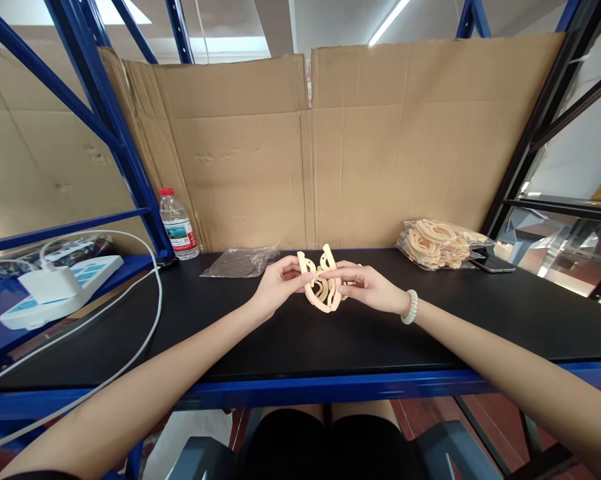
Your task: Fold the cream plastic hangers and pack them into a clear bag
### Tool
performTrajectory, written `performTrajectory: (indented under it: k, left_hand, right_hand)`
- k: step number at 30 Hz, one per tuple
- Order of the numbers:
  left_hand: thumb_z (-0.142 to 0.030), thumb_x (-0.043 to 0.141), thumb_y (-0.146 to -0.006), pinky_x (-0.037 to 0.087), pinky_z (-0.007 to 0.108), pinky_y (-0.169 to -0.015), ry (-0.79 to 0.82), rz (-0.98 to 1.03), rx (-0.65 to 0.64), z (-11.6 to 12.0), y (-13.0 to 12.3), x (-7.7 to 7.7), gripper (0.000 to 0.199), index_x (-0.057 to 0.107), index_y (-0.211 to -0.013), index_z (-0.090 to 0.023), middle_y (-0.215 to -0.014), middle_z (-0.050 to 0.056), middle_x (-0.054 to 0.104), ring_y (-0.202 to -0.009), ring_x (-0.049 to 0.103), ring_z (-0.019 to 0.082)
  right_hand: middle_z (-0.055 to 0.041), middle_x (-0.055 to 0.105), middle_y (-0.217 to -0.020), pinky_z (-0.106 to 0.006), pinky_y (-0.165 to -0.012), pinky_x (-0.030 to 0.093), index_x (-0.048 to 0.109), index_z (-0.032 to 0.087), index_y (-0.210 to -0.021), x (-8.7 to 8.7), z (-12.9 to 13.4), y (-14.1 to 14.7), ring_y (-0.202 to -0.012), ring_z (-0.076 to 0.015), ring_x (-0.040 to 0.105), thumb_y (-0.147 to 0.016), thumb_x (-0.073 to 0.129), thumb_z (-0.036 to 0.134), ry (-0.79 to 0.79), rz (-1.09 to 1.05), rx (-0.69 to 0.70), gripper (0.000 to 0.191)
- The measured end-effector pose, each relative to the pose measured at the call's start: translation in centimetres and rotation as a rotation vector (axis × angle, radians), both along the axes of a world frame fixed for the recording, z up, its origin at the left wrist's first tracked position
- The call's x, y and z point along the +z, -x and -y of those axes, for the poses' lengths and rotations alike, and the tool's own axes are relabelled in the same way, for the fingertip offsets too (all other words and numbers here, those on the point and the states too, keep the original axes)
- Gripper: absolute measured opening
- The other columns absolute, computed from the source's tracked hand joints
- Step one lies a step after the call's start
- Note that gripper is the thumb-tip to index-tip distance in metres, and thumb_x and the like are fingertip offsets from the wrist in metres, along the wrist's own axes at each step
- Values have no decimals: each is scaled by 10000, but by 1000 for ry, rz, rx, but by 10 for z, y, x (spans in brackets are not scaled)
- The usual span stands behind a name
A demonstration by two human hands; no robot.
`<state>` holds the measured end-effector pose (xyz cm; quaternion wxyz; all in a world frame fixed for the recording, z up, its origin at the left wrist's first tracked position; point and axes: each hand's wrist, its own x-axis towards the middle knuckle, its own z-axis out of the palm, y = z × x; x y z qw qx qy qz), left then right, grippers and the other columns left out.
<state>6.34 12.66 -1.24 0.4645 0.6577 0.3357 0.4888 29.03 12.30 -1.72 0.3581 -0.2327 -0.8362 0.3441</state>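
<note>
Above the black tabletop I hold a pale, cream-coloured piece made of curved loops and strips, raised off the surface. My left hand pinches its left strip between thumb and fingers. On the other side, my right hand grips the right strip, the index finger reaching across its upper part. The piece looks like several curved bands set one inside another, open at the top and rounded at the bottom. Its exact kind is not clear. Part of it lies hidden behind my fingers.
A clear plastic bag lies left of my hands. At back right sit bagged cream loops and a phone. A water bottle stands at back left. A white power strip and cable are leftward. Cardboard walls the back.
</note>
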Motion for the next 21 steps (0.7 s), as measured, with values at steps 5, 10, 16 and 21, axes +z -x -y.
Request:
performTrajectory:
  k: [5, 10, 16, 21]
  left_hand:
    - [-331, 753, -732, 555, 273, -710, -45, -33, -41, 2, -1, 0, 299, 631, -944, -159, -954, 48, 663, -863, 646, 171]
    - [-350, 747, -735, 552, 293, -707, 5, -69, -19, 2, -2, 0, 331, 624, -964, -146, -906, 58, 680, -803, 654, 170]
    - [-331, 759, -716, 550, 282, -679, 28, -67, 39, 3, -2, 2, 317, 639, -943, -145, -867, 55, 676, -770, 649, 165]
    - [-316, 752, -719, 557, 284, -667, 44, -71, 49, 3, -3, 3, 278, 635, -898, -138, -859, 59, 679, -768, 651, 168]
  right_hand:
    - [-80, 480, -1257, -380, -899, 537, 567, 270, -1273, 0, 2, 1, -1083, -186, 554, -898, 556, 317, -39, 35, 52, 378]
    - [-82, 494, -1213, -358, -821, 558, 570, 262, -1230, -2, 5, 3, -1030, -184, 574, -885, 577, 319, 7, 37, 106, 349]
    - [-70, 515, -1170, -361, -840, 534, 566, 242, -1161, 1, 8, 3, -1032, -181, 560, -890, 562, 270, -16, 41, 118, 273]
    - [-71, 513, -1155, -361, -821, 530, 562, 219, -1108, 3, 9, 3, -948, -162, 571, -895, 552, 281, 15, 25, 129, 222]
